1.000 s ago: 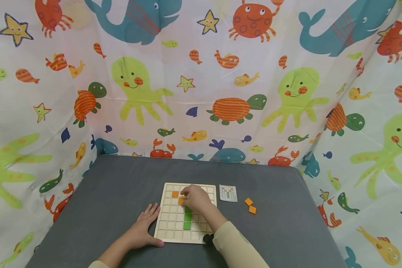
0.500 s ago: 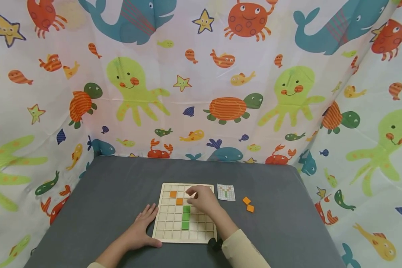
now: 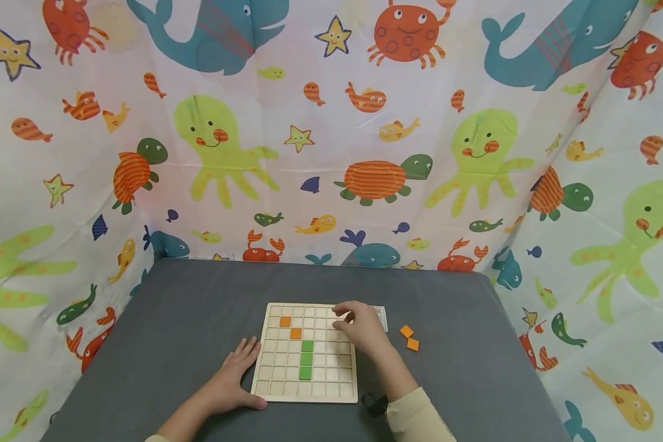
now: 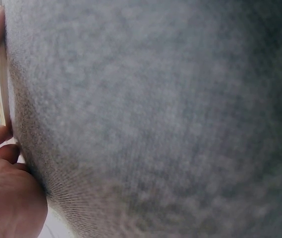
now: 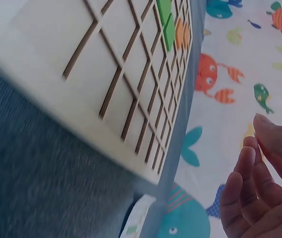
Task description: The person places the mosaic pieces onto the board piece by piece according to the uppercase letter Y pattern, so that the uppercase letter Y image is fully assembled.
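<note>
A wooden grid board [image 3: 331, 390] lies flat on the grey table. On it sit two orange square tiles [image 3: 285, 321] in a diagonal, with a column of three green tiles [image 3: 306, 358] below them. My left hand [image 3: 232, 380] rests at the board's near left corner, fingers spread along the left side and thumb at the front edge. Over the far right part of the board hovers my right hand [image 3: 363, 328], its fingers loosely bent. The right wrist view shows nothing between the thumb and fingers of that hand [image 5: 267, 183].
A small pattern card [image 3: 383, 318], partly hidden by my right hand, lies right of the board. Two loose orange tiles [image 3: 410, 338] lie farther right on the table [image 3: 464, 368]. A curtain [image 3: 331, 227] printed with sea animals surrounds the table's back and sides.
My right hand has drawn back from the middle of the board to the right, uncovering the second orange tile and the upper green tiles. The left hand stays in place.
</note>
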Action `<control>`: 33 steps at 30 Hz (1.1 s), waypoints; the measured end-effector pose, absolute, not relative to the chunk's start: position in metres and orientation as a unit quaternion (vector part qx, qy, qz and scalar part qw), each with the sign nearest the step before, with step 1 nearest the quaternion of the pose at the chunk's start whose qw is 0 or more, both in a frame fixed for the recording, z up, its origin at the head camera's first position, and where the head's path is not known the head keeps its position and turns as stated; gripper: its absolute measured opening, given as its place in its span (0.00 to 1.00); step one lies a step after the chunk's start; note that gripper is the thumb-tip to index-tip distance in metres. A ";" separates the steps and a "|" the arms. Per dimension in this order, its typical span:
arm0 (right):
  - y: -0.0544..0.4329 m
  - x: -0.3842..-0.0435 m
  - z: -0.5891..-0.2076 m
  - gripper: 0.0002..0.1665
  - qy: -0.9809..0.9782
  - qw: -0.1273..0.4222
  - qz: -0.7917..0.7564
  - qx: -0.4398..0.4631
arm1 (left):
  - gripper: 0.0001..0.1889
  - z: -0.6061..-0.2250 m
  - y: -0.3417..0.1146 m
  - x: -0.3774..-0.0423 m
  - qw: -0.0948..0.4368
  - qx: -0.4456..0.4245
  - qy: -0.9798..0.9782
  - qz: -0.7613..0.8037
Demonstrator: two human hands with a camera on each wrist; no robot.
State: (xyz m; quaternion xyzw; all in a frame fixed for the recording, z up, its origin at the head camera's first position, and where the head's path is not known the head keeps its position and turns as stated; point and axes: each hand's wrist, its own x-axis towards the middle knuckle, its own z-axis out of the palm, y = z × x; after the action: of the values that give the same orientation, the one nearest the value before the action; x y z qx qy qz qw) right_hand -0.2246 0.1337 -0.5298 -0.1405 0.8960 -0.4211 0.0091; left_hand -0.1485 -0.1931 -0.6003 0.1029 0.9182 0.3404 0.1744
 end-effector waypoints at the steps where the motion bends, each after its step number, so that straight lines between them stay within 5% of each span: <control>1: 0.137 -0.225 -0.530 0.17 0.896 0.007 -0.422 -0.135 | 0.70 -0.601 -0.193 -0.148 0.174 0.104 0.918 0.341; 33: 0.247 -0.207 -0.554 0.22 0.920 -0.039 -0.390 0.015 | 0.70 -0.603 -0.196 -0.149 0.172 0.103 0.918 0.343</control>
State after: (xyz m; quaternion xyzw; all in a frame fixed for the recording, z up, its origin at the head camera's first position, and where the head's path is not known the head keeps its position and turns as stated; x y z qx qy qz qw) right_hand -0.2073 0.2467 -0.5536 0.0145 0.9200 -0.3898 -0.0386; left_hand -0.1491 -0.1958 -0.6026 0.1034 0.9176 0.3430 0.1721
